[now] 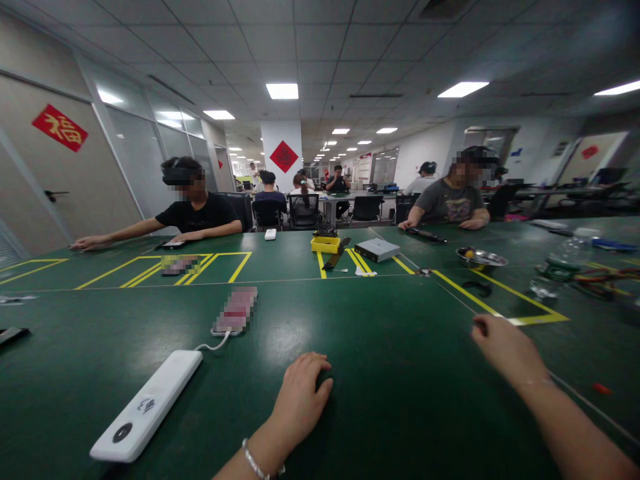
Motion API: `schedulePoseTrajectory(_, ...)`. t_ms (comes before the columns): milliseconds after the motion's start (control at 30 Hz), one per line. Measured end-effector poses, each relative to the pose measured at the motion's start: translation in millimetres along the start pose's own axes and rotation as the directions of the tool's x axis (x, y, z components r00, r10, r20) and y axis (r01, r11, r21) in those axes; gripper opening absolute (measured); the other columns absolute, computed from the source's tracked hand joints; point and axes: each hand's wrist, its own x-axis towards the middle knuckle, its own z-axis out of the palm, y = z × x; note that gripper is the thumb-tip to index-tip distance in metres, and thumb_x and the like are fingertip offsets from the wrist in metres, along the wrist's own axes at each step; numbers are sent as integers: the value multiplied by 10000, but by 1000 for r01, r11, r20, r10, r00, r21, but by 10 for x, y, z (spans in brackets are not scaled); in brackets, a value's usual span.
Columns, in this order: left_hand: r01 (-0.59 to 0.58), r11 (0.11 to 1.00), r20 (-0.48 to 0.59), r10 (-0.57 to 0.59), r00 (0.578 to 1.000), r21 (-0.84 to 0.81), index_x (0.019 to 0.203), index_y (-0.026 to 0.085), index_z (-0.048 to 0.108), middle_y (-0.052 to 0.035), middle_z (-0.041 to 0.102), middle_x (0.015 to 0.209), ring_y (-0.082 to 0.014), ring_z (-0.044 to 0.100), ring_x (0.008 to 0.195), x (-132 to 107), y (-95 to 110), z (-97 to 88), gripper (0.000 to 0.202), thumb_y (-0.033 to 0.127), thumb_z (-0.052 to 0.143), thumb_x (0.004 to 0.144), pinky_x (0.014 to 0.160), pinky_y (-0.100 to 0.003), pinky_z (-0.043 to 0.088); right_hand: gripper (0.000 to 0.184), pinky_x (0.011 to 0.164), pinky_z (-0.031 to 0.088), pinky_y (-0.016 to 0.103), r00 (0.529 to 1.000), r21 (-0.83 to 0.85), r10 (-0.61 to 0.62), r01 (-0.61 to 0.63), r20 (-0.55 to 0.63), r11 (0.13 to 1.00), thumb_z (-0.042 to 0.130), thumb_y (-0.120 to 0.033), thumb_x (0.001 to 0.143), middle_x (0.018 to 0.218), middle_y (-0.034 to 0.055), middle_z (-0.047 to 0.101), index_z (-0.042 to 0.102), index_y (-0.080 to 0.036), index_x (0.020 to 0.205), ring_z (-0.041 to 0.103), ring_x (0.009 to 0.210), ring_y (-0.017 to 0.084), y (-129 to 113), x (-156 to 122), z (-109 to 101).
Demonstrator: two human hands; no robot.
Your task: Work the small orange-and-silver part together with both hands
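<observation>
My left hand (pixel 303 393) rests palm down on the green table (pixel 390 373), fingers loosely spread and holding nothing. A bracelet sits on its wrist. To its left lies a white power bank (pixel 145 407), joined by a short white cable to a phone (pixel 235 312) further back. My right hand (pixel 505 350) hovers low over the table at the right, back of the hand toward me. Its fingers are folded out of sight, next to the corner of a yellow tape line (pixel 530 319).
Across the table sit two people wearing headsets, hands on the table. Between them are a yellow box (pixel 325 243), a grey flat box (pixel 377 249) and a metal bowl (pixel 483 258). A plastic bottle (pixel 555 267) and coloured cables lie far right. Office chairs and more people are behind.
</observation>
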Motion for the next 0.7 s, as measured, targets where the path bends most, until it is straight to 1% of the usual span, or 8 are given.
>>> schedulePoseTrajectory(67,51,989,-3,-52,999,-141,973,221,554,-43,594,1041,-190,509,1003,9,13,23,241,295,457,765,888,-339,356,227,710,435,321,980,131,-199,197,-2,972,401,-231,736,884,100,575,562,-150,874,549,791,192,-729,-167,54)
schedulePoseTrajectory(167,105,901,76,-80,994,-421,1030,200,515,-39,622,995,-165,555,931,14,24,80,284,321,443,783,830,-291,400,216,773,439,297,860,331,-509,473,28,817,387,-138,744,881,59,564,542,-166,891,526,829,159,-1648,-627,206)
schedulePoseTrajectory(233,113,833,123,-54,991,-541,976,179,539,-31,639,932,-160,573,871,17,26,111,253,311,460,776,782,-273,419,217,788,442,294,776,404,-630,567,29,718,395,-96,736,875,49,560,545,-171,873,517,841,155,-2006,-920,286)
schedulePoseTrajectory(333,157,781,154,-79,985,-604,827,150,581,-15,643,763,-147,580,702,28,17,116,199,309,483,757,643,-257,432,280,830,435,286,700,467,-715,631,3,620,427,-107,737,977,47,540,526,-195,983,502,907,150,-2154,-1095,310)
schedulePoseTrajectory(433,237,667,198,-136,971,-706,874,144,569,-27,646,790,-138,582,706,45,-9,76,229,326,494,757,591,-236,418,355,885,404,306,713,411,-701,640,-3,649,468,-226,753,1105,64,490,472,-205,1107,457,1016,172,-1939,-876,242)
schedulePoseTrajectory(500,285,552,225,-175,959,-784,926,142,553,-51,645,861,-135,587,758,56,-36,41,266,346,497,764,601,-223,415,355,882,393,353,817,253,-577,558,1,791,436,-283,772,1116,91,482,481,-185,1110,445,1032,205,-1603,-590,184)
schedulePoseTrajectory(600,329,397,251,-236,939,-857,926,134,553,-70,637,875,-122,590,750,68,-76,-5,286,362,530,755,607,-206,415,356,777,401,438,973,-57,-232,230,-21,972,401,-307,768,1079,173,483,545,-133,1043,466,969,290,-791,-170,114)
schedulePoseTrajectory(700,344,261,276,-263,925,-902,888,136,567,-54,634,821,-104,591,705,76,-88,-37,269,361,565,740,601,-190,418,427,616,365,497,968,-167,251,-247,5,955,424,-405,728,1006,266,481,590,-111,991,431,956,416,238,56,86)
